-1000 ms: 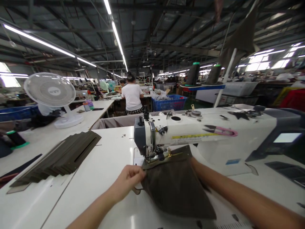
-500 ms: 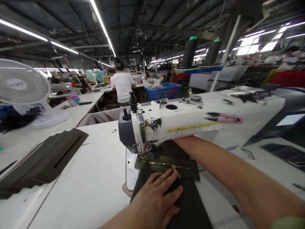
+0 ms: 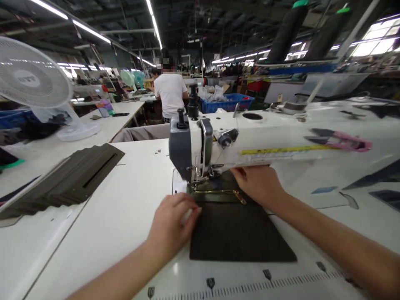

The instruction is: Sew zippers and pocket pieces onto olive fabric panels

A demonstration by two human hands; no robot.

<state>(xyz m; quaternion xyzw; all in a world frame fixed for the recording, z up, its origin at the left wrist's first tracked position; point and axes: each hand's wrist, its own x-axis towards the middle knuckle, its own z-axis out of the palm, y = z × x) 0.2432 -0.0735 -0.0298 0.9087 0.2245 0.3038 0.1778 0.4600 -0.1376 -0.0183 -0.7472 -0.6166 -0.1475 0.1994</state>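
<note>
A dark brown fabric panel (image 3: pixel 240 233) lies flat on the white sewing table, its far edge with a brass zipper (image 3: pixel 218 192) under the needle of the white sewing machine (image 3: pixel 250 141). My left hand (image 3: pixel 173 223) rests on the panel's left edge near the needle, fingers curled and pressed on the cloth. My right hand (image 3: pixel 259 183) lies on the panel's far right part under the machine arm, fingers bent down on the fabric beside the zipper end.
A stack of dark cut panels (image 3: pixel 71 177) lies at the left. A white fan (image 3: pixel 34 83) stands on the neighbouring table. Pink thread snips (image 3: pixel 343 141) sit on the machine arm. A person in a white shirt (image 3: pixel 170 96) works further back near a blue crate (image 3: pixel 228 102).
My left hand slid from the panel's middle to its left edge by the needle. My right hand came out from behind the machine arm onto the fabric. The view moved closer and lower.
</note>
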